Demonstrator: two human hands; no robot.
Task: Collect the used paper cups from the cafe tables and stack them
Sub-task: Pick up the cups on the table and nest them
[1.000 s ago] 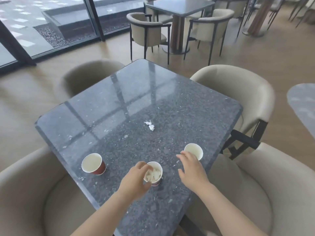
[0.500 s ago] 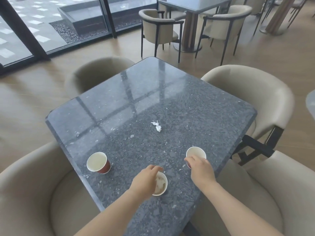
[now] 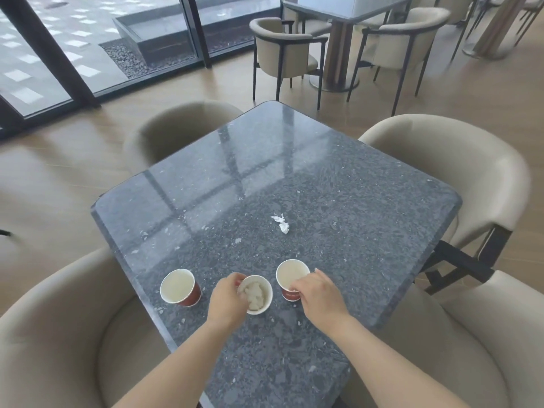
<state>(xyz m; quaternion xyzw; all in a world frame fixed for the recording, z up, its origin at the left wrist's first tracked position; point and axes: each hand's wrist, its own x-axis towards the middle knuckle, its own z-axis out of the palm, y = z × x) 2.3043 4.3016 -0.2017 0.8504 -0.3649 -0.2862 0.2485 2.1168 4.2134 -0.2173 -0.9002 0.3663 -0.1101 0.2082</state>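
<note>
**Stuffed cup goes on top**

The left hand (image 3: 226,301) grips the middle paper cup (image 3: 264,285), with wadded tissue (image 3: 253,295) inside. The right hand (image 3: 321,296) grips the empty cup (image 3: 290,273) just beside it, near the stone table (image 3: 294,172) front edge. Seat the stuffed one into the empty.

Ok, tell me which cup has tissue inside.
The middle cup, gripped by the left hand; the left cup and right cup look empty.

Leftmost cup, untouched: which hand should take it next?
Probably left. The left hand grips the middle cup right beside the leftmost cup; the right hand holds the rightmost cup.
</note>
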